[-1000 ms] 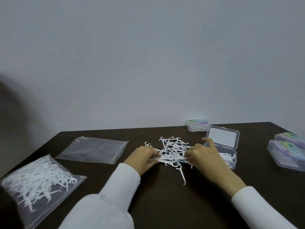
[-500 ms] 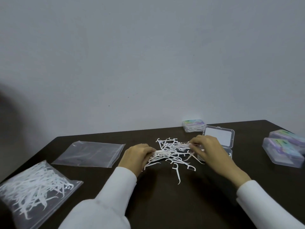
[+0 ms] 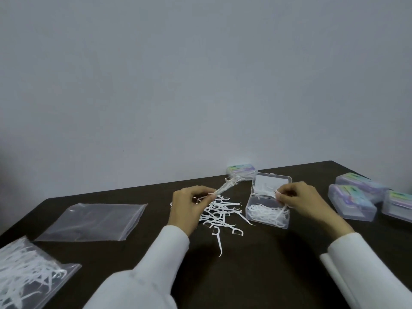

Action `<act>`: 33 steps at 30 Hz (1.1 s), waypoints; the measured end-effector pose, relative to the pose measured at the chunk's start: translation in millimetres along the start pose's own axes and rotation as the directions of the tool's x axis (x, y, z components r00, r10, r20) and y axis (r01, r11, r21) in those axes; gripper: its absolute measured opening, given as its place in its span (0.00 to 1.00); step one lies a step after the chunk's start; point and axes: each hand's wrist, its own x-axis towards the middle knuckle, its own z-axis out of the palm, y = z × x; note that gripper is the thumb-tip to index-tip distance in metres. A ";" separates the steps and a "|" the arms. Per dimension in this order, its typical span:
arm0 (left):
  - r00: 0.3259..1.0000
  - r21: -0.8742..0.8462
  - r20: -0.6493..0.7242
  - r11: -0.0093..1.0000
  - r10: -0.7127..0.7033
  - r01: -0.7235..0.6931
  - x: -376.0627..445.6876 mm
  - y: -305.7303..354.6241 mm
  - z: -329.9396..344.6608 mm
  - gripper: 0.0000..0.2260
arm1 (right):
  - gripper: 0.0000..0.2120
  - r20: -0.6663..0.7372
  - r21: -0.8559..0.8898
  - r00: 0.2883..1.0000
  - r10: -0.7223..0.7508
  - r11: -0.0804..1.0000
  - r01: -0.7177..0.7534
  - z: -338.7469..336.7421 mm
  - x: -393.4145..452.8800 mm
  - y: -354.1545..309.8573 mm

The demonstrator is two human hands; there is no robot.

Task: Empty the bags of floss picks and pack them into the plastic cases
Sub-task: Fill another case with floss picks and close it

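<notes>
Spanning the dark brown table [image 3: 256,275], white-sleeved arms work: left hand [image 3: 187,206] pinches a bundle of white plastic floss picks [image 3: 224,188] above the loose pile [image 3: 219,214]; right hand [image 3: 298,201] pinches picks over the open clear plastic case [image 3: 267,210].

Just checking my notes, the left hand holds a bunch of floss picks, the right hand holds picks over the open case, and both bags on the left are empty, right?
Not quite. Only the flat bag is empty; the bag at the near left corner is full of picks, as the head view shows. The rest holds: the left hand grips a bunch of floss picks, and the right hand holds picks over the open case.
</notes>
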 end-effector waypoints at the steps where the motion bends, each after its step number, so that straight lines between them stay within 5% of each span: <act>1: 1.000 -0.032 0.009 0.999 -0.020 0.021 2.3 4.1 5.3 0.06 | 0.08 0.007 -0.002 1.000 0.030 1.000 -0.030 -0.2 0.0 3.4; 6: 0.996 -0.167 0.008 0.982 -0.083 0.083 14.4 16.6 30.6 0.05 | 0.08 -0.039 -0.033 0.998 0.043 0.998 -0.044 4.5 3.1 13.2; 16: 0.990 -0.257 0.013 0.957 -0.139 0.138 28.9 15.1 56.0 0.06 | 0.05 -0.261 0.180 0.965 0.016 0.983 0.032 16.1 6.1 7.6; 21: 0.989 -0.283 0.005 0.948 -0.149 0.144 29.5 13.4 54.3 0.06 | 0.06 -0.190 0.108 0.982 -0.010 0.994 0.031 17.1 6.8 11.7; 27: 0.980 -0.367 0.065 0.909 -0.189 0.199 33.4 14.6 57.2 0.06 | 0.08 -0.284 0.069 0.958 -0.049 0.995 0.071 11.1 5.9 12.6; 30: 0.957 -0.578 0.168 0.763 -0.237 0.290 34.9 23.5 60.9 0.06 | 0.12 -0.296 0.116 0.951 -0.084 0.986 0.123 6.2 3.7 9.3; 33: 0.906 -0.744 0.318 0.519 -0.279 0.421 34.8 31.1 67.4 0.05 | 0.13 -0.116 0.375 0.989 -0.096 0.917 0.133 5.5 0.3 -3.5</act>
